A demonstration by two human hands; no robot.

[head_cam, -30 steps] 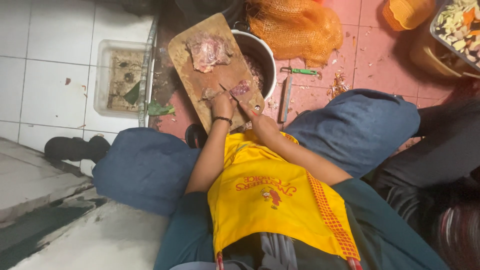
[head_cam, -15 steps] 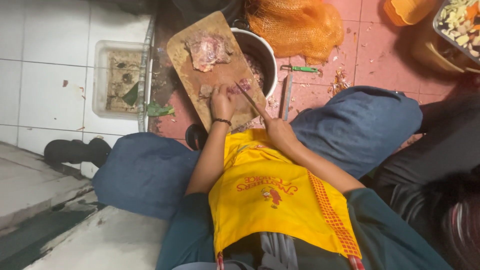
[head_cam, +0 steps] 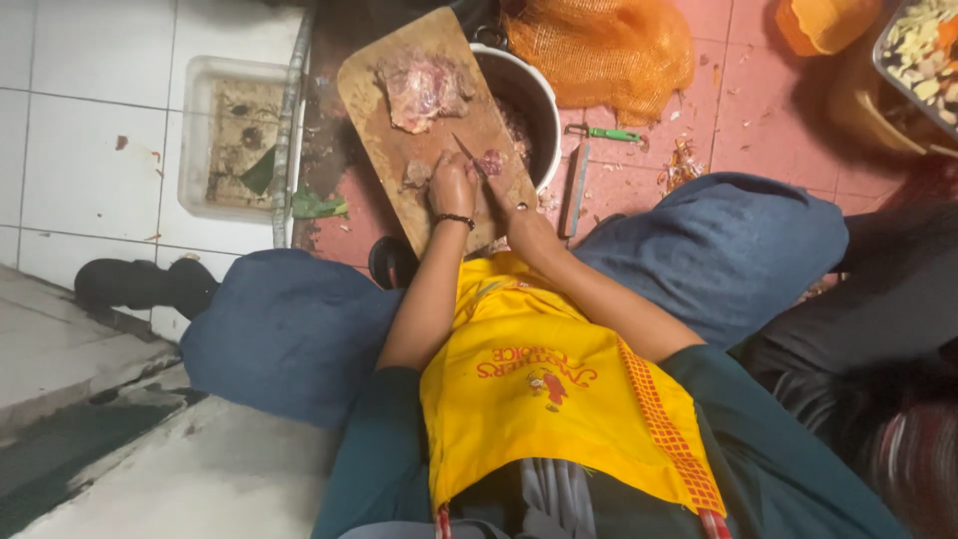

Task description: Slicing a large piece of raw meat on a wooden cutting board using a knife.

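We are in a rough working kitchen, low to the ground, probably the back of an eatery or a home cooking area. The floor (head_cam: 60,80) is tiled, white on one side and pink on the other, and wet and littered with scraps. We see a wooden board (head_cam: 399,150) with raw meat (head_cam: 424,88) set over a metal pot (head_cam: 534,100), an orange mesh sack (head_cam: 609,50), a peeler (head_cam: 604,133), a tray of chopped vegetables (head_cam: 923,55) and a plastic tub (head_cam: 200,140). We wear a yellow apron (head_cam: 539,409), squatting over the board.
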